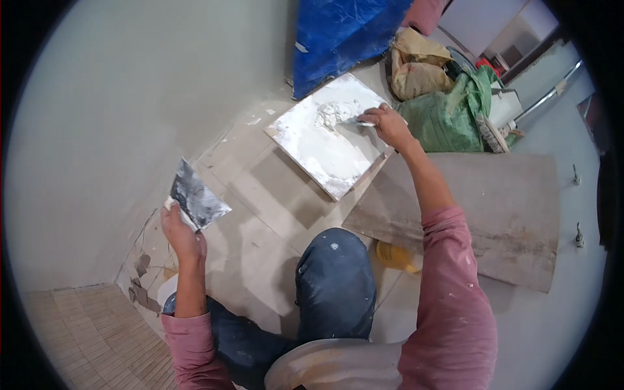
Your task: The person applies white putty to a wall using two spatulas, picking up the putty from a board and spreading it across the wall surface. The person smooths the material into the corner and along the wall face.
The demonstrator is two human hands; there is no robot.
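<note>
My left hand [181,233] is closed round the handle of a plastering trowel [197,195], its broad metal blade smeared grey and white. The trowel is held up near the pale wall on the left. Farther off, my right hand [390,127] grips a putty knife [356,121], mostly covered by the fingers. Its blade touches a heap of white plaster [333,116] on a square, plaster-coated board [305,151]. My bent knee [335,279], in dark trousers, is between my arms.
A blue sheet [338,45] hangs behind the board. Tan bags [419,62] and a green sack [448,114] stand at the far right. A large brownish panel [481,208] lies right, beside a yellow container [395,256]. Broken tile pieces [142,292] lie by the left wall [110,149].
</note>
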